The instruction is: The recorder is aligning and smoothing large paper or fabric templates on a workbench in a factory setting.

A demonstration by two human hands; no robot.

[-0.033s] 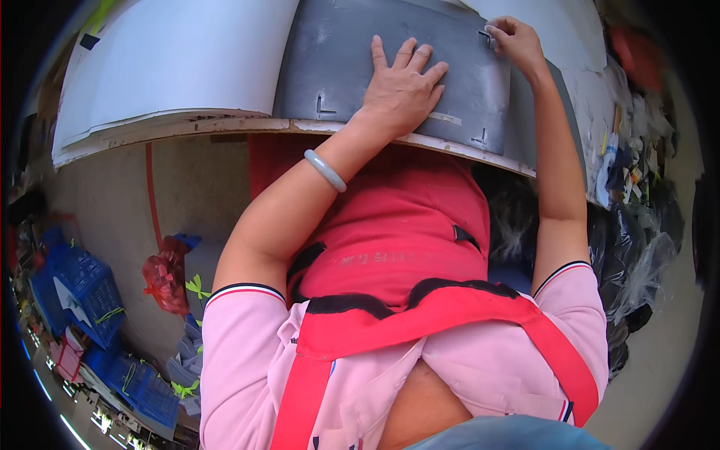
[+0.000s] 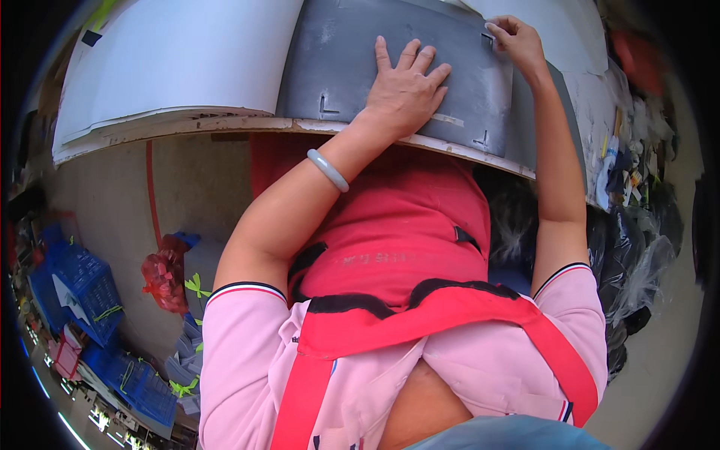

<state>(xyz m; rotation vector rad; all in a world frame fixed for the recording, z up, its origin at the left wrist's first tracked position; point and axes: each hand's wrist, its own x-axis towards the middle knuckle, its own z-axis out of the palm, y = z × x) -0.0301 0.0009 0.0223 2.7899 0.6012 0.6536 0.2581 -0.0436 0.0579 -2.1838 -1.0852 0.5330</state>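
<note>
My left hand (image 2: pixel 405 86) lies flat with spread fingers on a dark grey board (image 2: pixel 337 45), which has L-shaped marks near its corners. A pale bangle (image 2: pixel 328 170) circles my left wrist. At the board's far right corner, my right hand (image 2: pixel 517 43) is closed in a pinch, beside a black corner mark (image 2: pixel 487 40). Something small and whitish shows at its fingertips, too small to name. A short pale strip (image 2: pixel 448 119) sits on the board near its front edge, just right of my left hand.
Large white sheets (image 2: pixel 180 60) are stacked on the worktable left of the board, and another white sheet (image 2: pixel 566 37) lies beyond my right hand. Blue crates (image 2: pixel 90 281) and a red bag (image 2: pixel 166 274) stand low at the left. Clear plastic bags (image 2: pixel 641 262) bunch up at the right.
</note>
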